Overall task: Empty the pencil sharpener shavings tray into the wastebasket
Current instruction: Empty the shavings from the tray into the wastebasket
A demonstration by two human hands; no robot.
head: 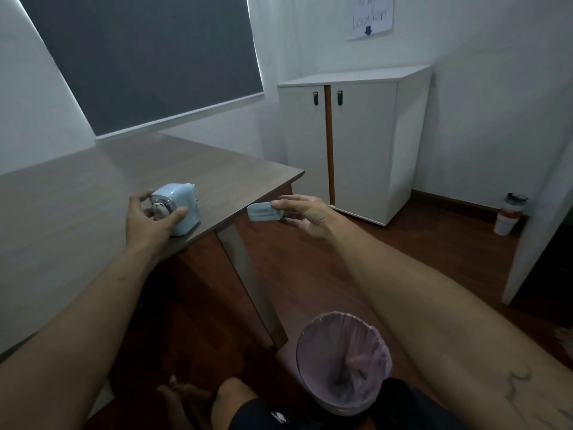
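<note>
A light blue pencil sharpener (pixel 183 206) with a chrome front stands near the right edge of the wooden table (pixel 93 193). My left hand (pixel 148 218) grips it from the near side. Just past the table's edge, my right hand (pixel 305 212) pinches the small light blue shavings tray (pixel 263 212) in the air, level with the tabletop. The wastebasket (pixel 341 361), lined with a pinkish bag, stands on the floor below and nearer to me, partly behind my right forearm.
A metal table leg (pixel 251 283) slants down beside the wastebasket. A white two-door cabinet (pixel 356 144) stands against the far wall. A bottle (pixel 508 212) sits on the wooden floor at the right. My knee (pixel 238 405) shows at the bottom.
</note>
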